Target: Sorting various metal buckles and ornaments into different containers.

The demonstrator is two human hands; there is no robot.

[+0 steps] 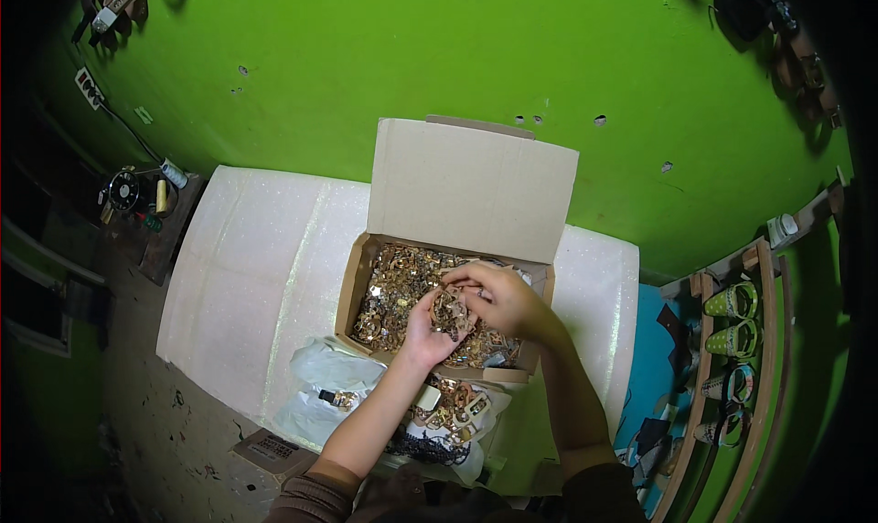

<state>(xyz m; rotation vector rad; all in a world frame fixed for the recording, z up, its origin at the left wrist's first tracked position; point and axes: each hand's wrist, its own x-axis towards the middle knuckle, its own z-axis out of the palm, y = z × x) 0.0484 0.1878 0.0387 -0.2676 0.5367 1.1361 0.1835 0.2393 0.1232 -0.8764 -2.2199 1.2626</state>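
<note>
A cardboard box with its lid raised is full of small gold and silver metal pieces, which look like buckles and shoe ornaments. Over the box my left hand, palm up, cups a small heap of these metal pieces. My right hand reaches over that heap from the right. Its fingertips are bent together at the pieces; whatever they pinch is hidden. Nearer to me, a whitish plastic bag holds larger buckles and a black chain-like bundle.
The box stands on a white glittery sheet against a green wall. A pale plastic bag lies front left. Sandals sit on a wooden rack at right. A small dark table with spools stands at left.
</note>
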